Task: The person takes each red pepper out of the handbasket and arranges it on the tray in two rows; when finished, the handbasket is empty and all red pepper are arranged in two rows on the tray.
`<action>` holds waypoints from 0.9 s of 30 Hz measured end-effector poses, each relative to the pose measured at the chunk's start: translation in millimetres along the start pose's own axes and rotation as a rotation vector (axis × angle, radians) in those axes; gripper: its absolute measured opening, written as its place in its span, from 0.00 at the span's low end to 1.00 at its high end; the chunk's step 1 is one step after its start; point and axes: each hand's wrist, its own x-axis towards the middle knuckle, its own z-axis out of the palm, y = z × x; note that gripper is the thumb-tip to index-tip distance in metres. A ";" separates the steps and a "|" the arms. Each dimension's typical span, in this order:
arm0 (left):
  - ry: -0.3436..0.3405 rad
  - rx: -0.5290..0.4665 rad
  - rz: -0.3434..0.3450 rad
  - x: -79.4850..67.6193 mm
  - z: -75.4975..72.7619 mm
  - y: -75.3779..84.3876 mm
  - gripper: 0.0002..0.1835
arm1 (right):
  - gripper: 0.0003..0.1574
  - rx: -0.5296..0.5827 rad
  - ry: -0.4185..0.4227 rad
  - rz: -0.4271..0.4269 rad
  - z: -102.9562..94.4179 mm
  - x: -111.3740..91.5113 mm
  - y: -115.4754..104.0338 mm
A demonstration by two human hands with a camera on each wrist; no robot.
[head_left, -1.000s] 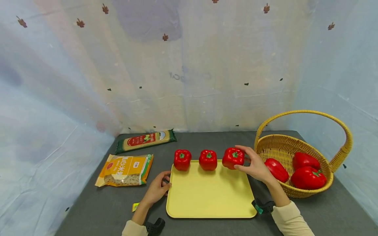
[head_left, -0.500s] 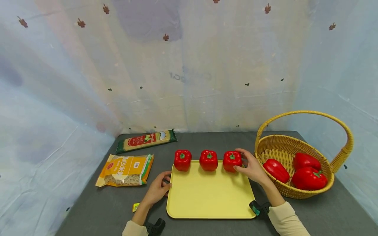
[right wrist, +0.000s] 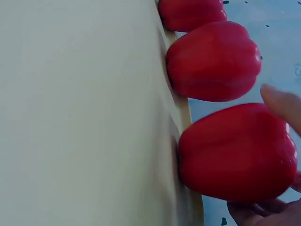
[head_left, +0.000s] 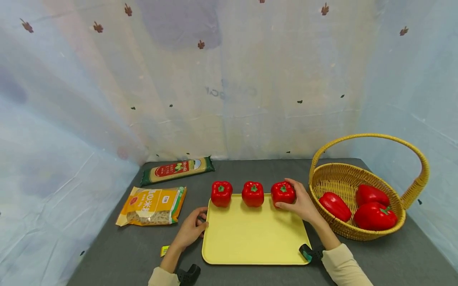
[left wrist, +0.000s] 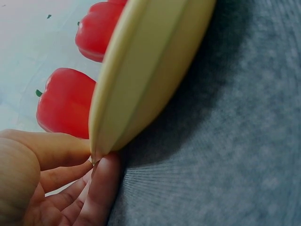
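Three red bell peppers stand upright in a row along the far edge of a yellow tray (head_left: 254, 238): the left pepper (head_left: 221, 194), the middle pepper (head_left: 253, 194) and the right pepper (head_left: 282, 193). My right hand (head_left: 300, 202) holds the right pepper, thumb at its near side and fingers behind it. In the right wrist view, the thumb (right wrist: 281, 106) reaches over this pepper (right wrist: 235, 153) while other fingers show below it. At the tray's left edge, my left hand (head_left: 191, 228) pinches the rim; the left wrist view has the thumb and fingers meeting at the tray's corner (left wrist: 141, 75).
To the right stands a yellow wicker basket (head_left: 323, 174) with a tall handle and three red peppers inside. A yellow pasta bag (head_left: 152, 206) and a green-ended packet (head_left: 177, 171) lie at the left. Beside the left forearm is a small yellow item (head_left: 164, 250).
The right pepper has come down slightly to the tray's far edge. My right hand has shifted left, its thumb sliding across the pepper's near side. My left hand stays on the rim.
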 end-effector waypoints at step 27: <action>-0.009 -0.016 0.009 -0.9 -0.4 -0.7 0.24 | 0.55 -0.070 0.082 0.041 4.8 4.2 0.0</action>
